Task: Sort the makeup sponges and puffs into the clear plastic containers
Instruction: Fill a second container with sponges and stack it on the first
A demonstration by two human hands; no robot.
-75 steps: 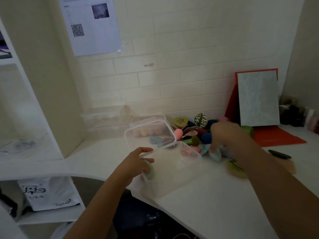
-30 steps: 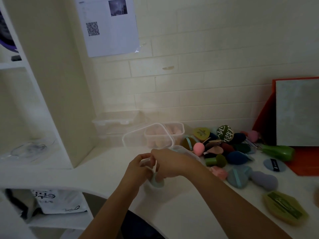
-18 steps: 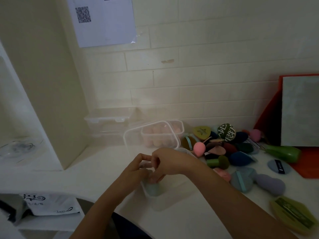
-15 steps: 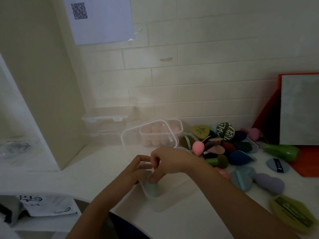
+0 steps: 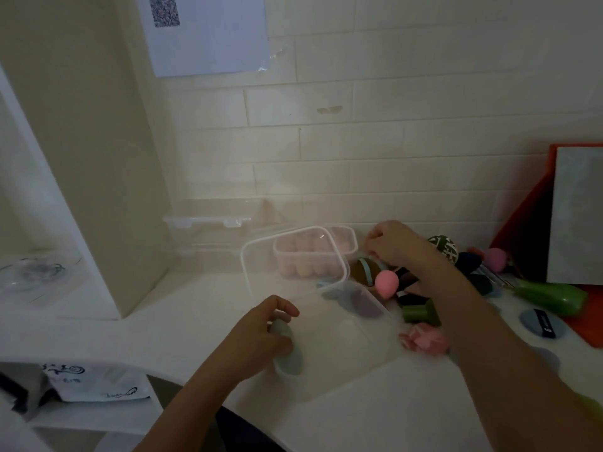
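A clear container [image 5: 352, 363] stands open in front of me, its lid [image 5: 261, 265] propped behind it. My left hand [image 5: 257, 331] grips a pale teal sponge [image 5: 288, 358] at the container's near left corner. A purple sponge [image 5: 365, 303] lies at its far end. My right hand [image 5: 393, 244] hovers with curled fingers over the pile of sponges and puffs; whether it holds one is hidden. Near it are a pink sponge [image 5: 386, 283] and an olive puff [image 5: 360, 272] with a blue ribbon. Another container [image 5: 313, 256] holds pink sponges.
Stacked clear containers [image 5: 212, 220] sit at the back left by a white shelf unit. A dark green sponge [image 5: 419, 313], a pink ruffled puff [image 5: 424, 339], a grey-blue round puff [image 5: 538, 322] and a green bottle [image 5: 551, 296] lie right. A red board [image 5: 522, 230] leans on the wall.
My right hand left the container's near corner and moved back right over the pile. My left hand stays at the corner with the teal sponge.
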